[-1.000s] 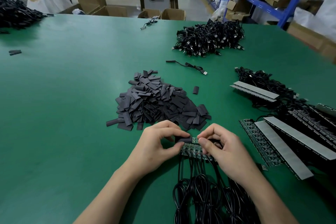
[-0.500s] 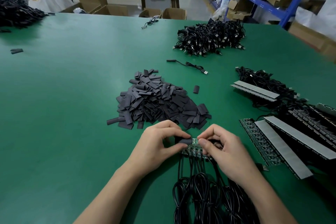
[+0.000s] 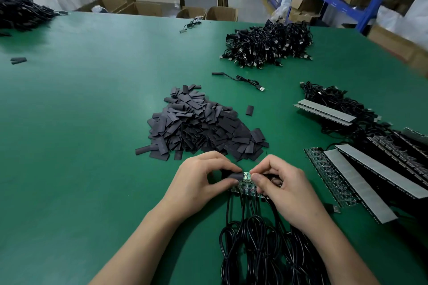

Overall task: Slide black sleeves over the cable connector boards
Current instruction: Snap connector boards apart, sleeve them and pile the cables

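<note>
The connector board (image 3: pixel 247 176) tip is newly exposed, pinched by the right hand (image 3: pixel 287 190), end-on to the black sleeve (image 3: pixel 232 176) the left hand (image 3: pixel 196 183) pinches.

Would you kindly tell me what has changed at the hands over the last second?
A short stretch of green board now shows between the black sleeve, pinched by the left hand, and the right hand; earlier the sleeve reached the right thumb. Both hands kept their grips, and the sleeve pile and cables stayed put.
</note>
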`<state>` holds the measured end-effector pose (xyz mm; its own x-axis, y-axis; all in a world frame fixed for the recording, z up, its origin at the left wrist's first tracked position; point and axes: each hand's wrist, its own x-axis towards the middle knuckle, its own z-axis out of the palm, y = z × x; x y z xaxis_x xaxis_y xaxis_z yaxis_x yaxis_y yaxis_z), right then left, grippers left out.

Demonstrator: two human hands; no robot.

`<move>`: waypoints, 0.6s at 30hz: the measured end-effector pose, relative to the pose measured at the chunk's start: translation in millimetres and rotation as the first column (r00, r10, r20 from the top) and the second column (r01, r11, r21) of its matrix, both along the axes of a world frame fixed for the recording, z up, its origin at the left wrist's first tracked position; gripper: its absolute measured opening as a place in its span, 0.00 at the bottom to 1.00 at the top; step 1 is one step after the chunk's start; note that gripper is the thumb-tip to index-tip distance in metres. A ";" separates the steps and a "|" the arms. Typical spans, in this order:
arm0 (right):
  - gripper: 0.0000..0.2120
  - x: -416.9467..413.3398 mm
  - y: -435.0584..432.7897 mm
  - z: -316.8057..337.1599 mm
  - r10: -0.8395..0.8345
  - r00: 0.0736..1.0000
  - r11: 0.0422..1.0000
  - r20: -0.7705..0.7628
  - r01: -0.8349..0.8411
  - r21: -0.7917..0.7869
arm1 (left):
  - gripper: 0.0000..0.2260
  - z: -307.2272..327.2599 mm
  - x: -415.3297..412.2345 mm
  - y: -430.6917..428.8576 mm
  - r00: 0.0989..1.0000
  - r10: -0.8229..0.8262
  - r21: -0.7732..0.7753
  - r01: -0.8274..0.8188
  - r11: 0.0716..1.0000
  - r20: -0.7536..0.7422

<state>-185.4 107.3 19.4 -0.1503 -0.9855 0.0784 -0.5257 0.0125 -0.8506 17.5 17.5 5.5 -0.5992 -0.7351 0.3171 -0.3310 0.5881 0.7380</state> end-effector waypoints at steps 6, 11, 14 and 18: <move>0.09 -0.7 0.0 1.4 0.016 1.000 1.000 0.018 -0.016 0.006 | 0.07 -1.0 -1.2 -1.1 1.000 0.020 0.030 -0.020 0.999 -0.003; 0.09 1.1 1.1 2.7 0.022 1.000 0.999 -0.013 -0.021 0.026 | 0.07 -1.2 -1.0 -1.5 1.000 0.010 0.041 -0.011 0.999 0.014; 0.10 1.6 1.7 3.7 0.023 0.999 1.000 -0.022 -0.023 0.015 | 0.07 -0.7 -0.5 -1.2 1.000 -0.004 0.035 0.004 0.999 0.013; 0.11 2.3 1.2 4.1 0.007 1.000 1.000 -0.011 -0.007 0.001 | 0.07 -1.1 -0.9 -1.1 1.000 -0.016 0.034 0.015 0.999 0.009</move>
<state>-183.1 108.5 23.5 -0.1429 -0.9866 0.0793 -0.5348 0.0095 -0.8449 16.6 16.4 4.4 -0.6132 -0.7360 0.2869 -0.3286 0.5680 0.7546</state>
